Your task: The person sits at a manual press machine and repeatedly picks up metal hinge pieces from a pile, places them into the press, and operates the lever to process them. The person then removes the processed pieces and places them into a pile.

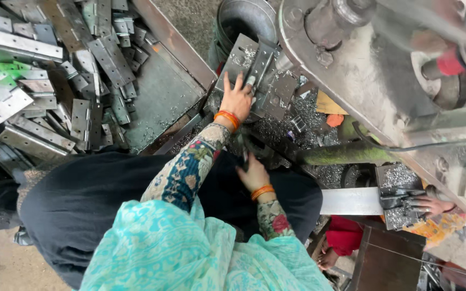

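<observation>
My left hand [237, 99] reaches forward, with an orange bangle at the wrist. Its spread fingers press and hold a grey metal hinge [259, 63] on the bed of the press machine [373, 81]. A second flat plate [237, 54] lies just left of that hinge. My right hand [253, 173], also with an orange bangle, is lower and closer to my body. Its fingertips reach a dark part [245, 150] below the machine bed; what they grip is hidden. Metal shavings [281, 126] cover the bed around both hands.
A big pile of grey hinges [55, 81] fills a metal tray [163, 94] at the left. A steel bucket [244, 21] stands behind the bed. A green bar [341, 153] runs right. Another person's hand [430, 205] rests on a shaving-covered plate [397, 178] at the right.
</observation>
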